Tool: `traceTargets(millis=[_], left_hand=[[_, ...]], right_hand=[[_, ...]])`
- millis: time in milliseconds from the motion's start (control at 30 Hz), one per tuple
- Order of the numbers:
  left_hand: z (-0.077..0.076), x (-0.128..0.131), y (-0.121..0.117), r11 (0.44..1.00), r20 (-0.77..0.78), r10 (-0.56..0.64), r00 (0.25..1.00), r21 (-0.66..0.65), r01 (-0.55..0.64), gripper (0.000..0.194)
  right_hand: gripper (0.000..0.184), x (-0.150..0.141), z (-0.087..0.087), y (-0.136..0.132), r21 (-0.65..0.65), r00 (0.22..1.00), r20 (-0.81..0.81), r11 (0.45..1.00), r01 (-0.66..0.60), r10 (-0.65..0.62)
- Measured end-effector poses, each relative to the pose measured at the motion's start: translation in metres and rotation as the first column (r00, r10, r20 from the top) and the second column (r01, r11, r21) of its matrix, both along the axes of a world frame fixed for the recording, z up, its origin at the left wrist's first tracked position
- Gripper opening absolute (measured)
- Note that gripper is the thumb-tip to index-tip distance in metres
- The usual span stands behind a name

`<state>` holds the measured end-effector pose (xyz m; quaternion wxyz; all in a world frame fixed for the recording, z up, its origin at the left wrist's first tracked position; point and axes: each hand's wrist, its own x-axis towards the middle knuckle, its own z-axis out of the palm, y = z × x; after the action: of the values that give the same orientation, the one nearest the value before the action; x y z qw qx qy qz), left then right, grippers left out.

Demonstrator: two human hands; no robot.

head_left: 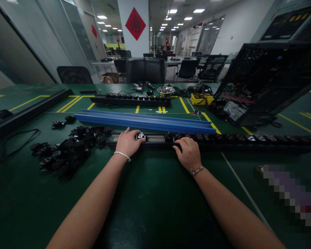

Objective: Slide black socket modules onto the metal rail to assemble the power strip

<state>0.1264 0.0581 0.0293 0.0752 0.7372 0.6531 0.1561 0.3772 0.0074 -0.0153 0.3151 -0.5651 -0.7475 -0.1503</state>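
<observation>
A long black rail (160, 146) with a pale metal channel lies crosswise before me. Its right stretch is filled with a row of small black parts (217, 138). My left hand (128, 142) is at the rail's left part, with thumb and fingers closed around a small black-and-silver part (140, 137) at the channel. My right hand (189, 151) rests against the rail at the left end of the row, fingers curled over its edge and thumb on the near side. A bare stretch of channel shows between the hands. Left of the rail, a heap of loose black parts (67, 152) lies on the table.
Behind the rail lies a blue channel strip (145, 121). Farther back are another filled black rail (131, 100), a metal bowl (166, 90) and a yellow object (201, 99). An open computer case (261, 79) stands at right; a long black bar (33, 110) lies at left.
</observation>
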Motion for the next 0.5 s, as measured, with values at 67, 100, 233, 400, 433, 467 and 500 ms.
traceTargets(millis=[67, 100, 233, 400, 433, 467, 500], left_hand=[[0.000, -0.003, 0.000, 1.000, -0.006, -0.002, 1.000, 0.004, 0.002, 0.042], [0.000, -0.006, 0.001, 1.000, -0.008, 0.000, 1.000, 0.003, 0.000, 0.042], [0.000, -0.016, 0.002, 1.000, -0.019, 0.022, 1.000, -0.011, -0.023, 0.044], [-0.002, -0.028, 0.004, 0.999, -0.023, 0.052, 0.998, -0.013, -0.052, 0.043], [-0.002, -0.029, 0.004, 0.998, -0.022, 0.056, 0.998, -0.015, -0.056, 0.043], [-0.002, -0.031, 0.004, 0.998, -0.021, 0.058, 0.998, -0.015, -0.059, 0.043], [-0.002, -0.033, 0.004, 0.998, -0.023, 0.060, 0.998, -0.013, -0.060, 0.043]], right_hand=[[0.013, 0.000, 0.000, 0.000, 0.000, 1.000, 0.001, 1.000, 0.001, -0.001], [0.013, 0.000, 0.000, 0.000, 0.003, 1.000, 0.000, 1.000, 0.000, 0.000], [0.013, 0.000, 0.000, 0.000, 0.010, 1.000, -0.014, 1.000, -0.005, 0.005], [0.013, 0.001, -0.001, 0.001, 0.008, 1.000, -0.018, 1.000, -0.003, 0.003], [0.013, 0.001, -0.001, 0.001, 0.009, 1.000, -0.013, 1.000, -0.004, 0.004], [0.013, 0.001, -0.001, 0.001, 0.010, 1.000, -0.008, 1.000, -0.004, 0.004], [0.013, 0.001, -0.001, 0.001, 0.010, 1.000, -0.004, 1.000, -0.003, 0.003]])
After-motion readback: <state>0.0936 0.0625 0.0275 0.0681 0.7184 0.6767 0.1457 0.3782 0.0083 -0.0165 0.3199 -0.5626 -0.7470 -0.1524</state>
